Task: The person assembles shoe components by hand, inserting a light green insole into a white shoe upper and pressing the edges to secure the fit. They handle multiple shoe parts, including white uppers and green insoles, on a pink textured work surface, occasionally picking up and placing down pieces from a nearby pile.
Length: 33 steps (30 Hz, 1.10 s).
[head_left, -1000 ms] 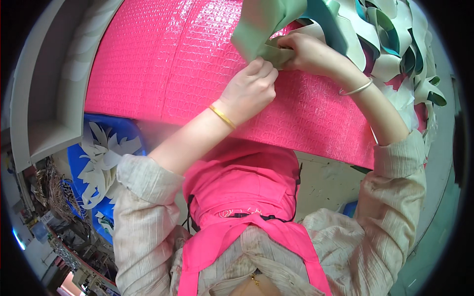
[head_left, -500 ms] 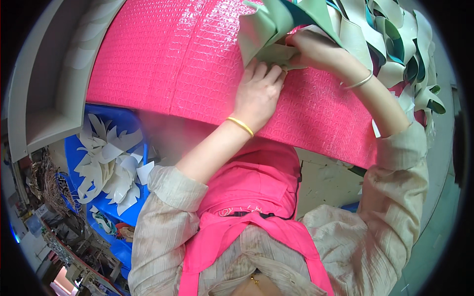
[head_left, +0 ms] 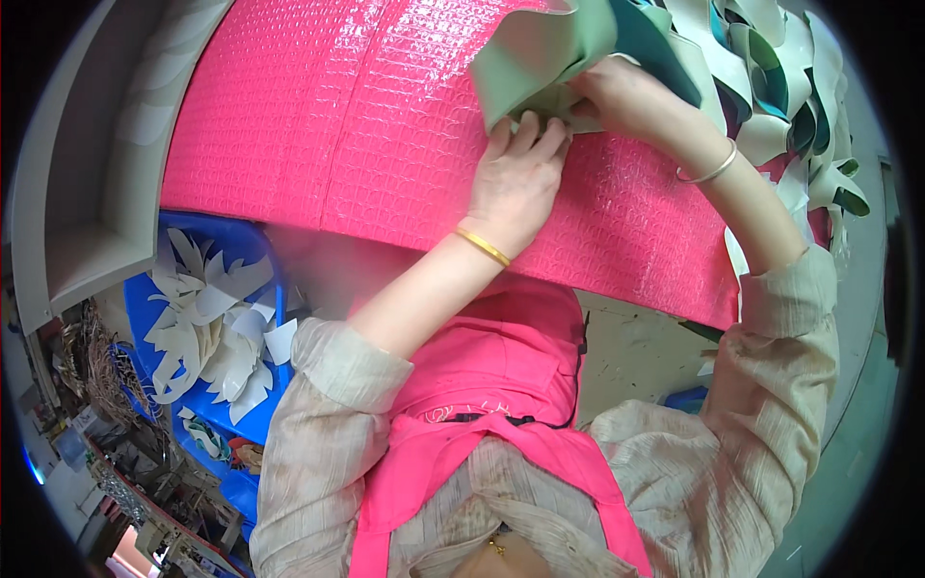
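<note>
A pale green, leather-like sheet piece (head_left: 544, 58) with a teal underside bends upward in a loose curl at the far side of the pink covered table. My left hand (head_left: 518, 183), a yellow band at its wrist, has its fingers curled at the near edge of this piece. Beside it on the right, my right hand (head_left: 631, 101), with a silver bangle, reaches into the fold and grips the piece. Its fingertips are partly hidden by the material. The two hands are close together, just above the table.
Many similar pale and green curved pieces (head_left: 761, 82) heap up at the far right of the pink table (head_left: 260, 125). At left, a blue bin (head_left: 145, 313) holds white offcuts (head_left: 212, 318). A grey open box (head_left: 87, 193) stands at the table's left edge.
The green piece has opened into a rounder curl over my left hand. Both hands have shifted slightly to the right, staying close together on it.
</note>
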Each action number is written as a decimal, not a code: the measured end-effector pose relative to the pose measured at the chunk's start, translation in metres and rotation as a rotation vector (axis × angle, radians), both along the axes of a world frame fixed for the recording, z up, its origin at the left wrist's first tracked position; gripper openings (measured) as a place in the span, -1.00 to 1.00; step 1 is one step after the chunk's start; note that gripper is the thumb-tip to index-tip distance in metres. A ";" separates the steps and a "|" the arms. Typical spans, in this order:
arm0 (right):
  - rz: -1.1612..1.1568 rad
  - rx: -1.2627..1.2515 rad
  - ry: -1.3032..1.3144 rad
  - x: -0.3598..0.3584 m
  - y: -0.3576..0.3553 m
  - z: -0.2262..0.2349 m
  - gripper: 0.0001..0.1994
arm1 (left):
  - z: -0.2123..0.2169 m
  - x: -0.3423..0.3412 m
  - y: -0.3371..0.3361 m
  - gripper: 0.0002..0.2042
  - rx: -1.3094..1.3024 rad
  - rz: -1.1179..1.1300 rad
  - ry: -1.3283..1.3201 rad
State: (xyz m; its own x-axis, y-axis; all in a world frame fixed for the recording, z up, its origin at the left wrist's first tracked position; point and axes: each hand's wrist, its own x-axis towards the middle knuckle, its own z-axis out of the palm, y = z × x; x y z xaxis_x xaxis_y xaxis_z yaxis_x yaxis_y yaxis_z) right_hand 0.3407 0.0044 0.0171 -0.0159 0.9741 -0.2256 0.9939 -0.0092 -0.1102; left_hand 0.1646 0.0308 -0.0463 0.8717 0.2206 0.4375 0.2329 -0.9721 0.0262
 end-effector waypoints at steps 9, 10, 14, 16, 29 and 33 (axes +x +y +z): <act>-0.033 -0.374 0.206 0.016 0.005 0.040 -0.65 | 0.037 -0.004 0.038 -0.93 0.218 -0.349 0.127; -0.018 -0.405 0.268 0.006 0.011 0.039 -0.65 | 0.041 -0.025 0.044 -0.91 0.192 -0.343 0.173; 0.047 -0.355 0.406 -0.042 0.028 0.024 -0.60 | 0.035 -0.070 0.036 -0.80 0.160 -0.231 0.220; -0.010 -0.213 0.477 -0.051 0.023 0.015 -0.63 | 0.029 -0.073 0.025 -0.76 0.137 -0.138 0.222; 0.082 -0.128 0.224 -0.041 0.019 0.004 -0.69 | 0.007 -0.062 0.004 -0.62 -0.183 0.006 -0.024; 0.168 -0.329 0.070 -0.037 0.031 0.009 -0.54 | 0.014 -0.052 0.004 -0.65 -0.161 0.017 0.010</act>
